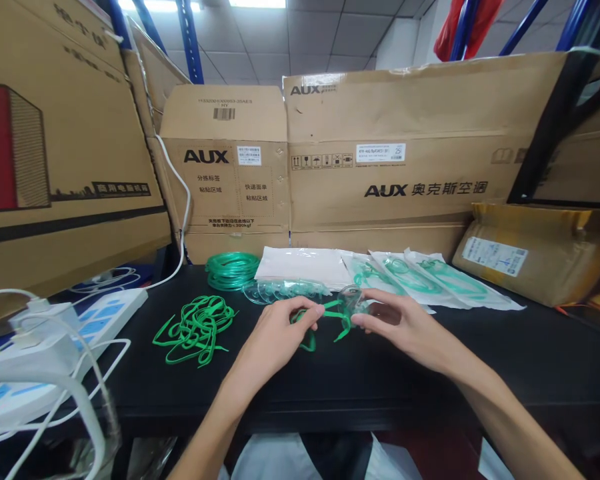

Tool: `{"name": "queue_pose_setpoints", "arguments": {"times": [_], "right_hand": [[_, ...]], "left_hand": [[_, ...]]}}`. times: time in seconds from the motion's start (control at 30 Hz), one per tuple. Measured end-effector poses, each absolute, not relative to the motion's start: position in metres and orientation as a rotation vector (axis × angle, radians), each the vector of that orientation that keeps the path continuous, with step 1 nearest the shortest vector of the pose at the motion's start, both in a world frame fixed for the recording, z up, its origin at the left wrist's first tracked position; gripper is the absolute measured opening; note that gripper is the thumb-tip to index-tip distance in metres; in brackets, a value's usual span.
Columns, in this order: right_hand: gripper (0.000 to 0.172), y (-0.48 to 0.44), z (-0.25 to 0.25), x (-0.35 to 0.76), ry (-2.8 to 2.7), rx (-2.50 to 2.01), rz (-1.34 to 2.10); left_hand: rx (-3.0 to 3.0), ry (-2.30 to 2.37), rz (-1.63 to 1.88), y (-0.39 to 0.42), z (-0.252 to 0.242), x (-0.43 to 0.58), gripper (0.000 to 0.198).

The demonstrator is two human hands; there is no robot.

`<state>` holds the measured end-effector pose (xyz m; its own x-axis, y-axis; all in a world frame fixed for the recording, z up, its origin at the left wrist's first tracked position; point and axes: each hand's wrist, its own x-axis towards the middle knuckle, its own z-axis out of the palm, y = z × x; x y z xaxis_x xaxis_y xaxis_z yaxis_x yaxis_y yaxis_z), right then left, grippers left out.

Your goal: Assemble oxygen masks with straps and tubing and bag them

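Note:
My left hand pinches a flat green elastic strap between thumb and fingertips; part of the strap hangs below the hand. In my right hand is a small clear plastic face mask, gripped at its right side by thumb and fingers. The strap runs across to the mask, and a short pointed end hangs beneath it. Whether it passes through the mask is too small to tell. Behind my left hand lies a row of clear masks. A loose tangle of green straps is on the left.
Coiled green tubing lies behind the masks, beside white flat packaging. Several pouches with green tubing fan out to the right. A taped carton stands far right. A power strip with cables occupies the table's left side; cardboard walls the back.

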<state>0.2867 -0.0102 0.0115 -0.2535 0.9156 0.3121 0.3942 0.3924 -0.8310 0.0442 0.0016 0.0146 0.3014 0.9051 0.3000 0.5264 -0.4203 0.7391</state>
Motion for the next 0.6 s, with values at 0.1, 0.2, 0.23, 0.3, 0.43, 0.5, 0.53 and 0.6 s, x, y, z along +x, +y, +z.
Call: {"name": "queue_pose_setpoints", "arguments": {"times": [0.1,0.2,0.23,0.3,0.43,0.5,0.53,0.6], "right_hand": [[0.040,-0.011,0.016,0.302,-1.872,-1.178,0.828],[0.051,-0.011,0.015,0.308,-1.845,-1.207,0.876],[0.053,-0.011,0.014,0.309,-1.838,-1.214,0.877],[0.056,-0.009,0.012,0.308,-1.829,-1.218,0.872],[0.054,-0.008,0.008,0.302,-1.801,-1.153,0.904],[0.052,-0.008,0.008,0.299,-1.771,-1.124,0.928],[0.052,-0.009,0.009,0.297,-1.757,-1.123,0.932],[0.051,-0.009,0.010,0.294,-1.745,-1.150,0.913]], "left_hand": [[2.143,1.371,0.902,0.005,0.014,0.034,0.034],[2.255,1.502,1.055,0.005,0.013,0.034,0.025],[2.296,1.506,1.127,0.003,0.013,0.036,0.022],[2.362,1.407,1.208,-0.001,0.014,0.045,0.018],[2.390,1.065,1.129,-0.011,0.015,0.064,0.016],[2.384,1.022,1.112,-0.013,0.013,0.072,0.016],[2.384,1.028,1.112,-0.013,0.011,0.075,0.015],[2.391,1.045,1.119,-0.012,0.008,0.078,0.014]]}}
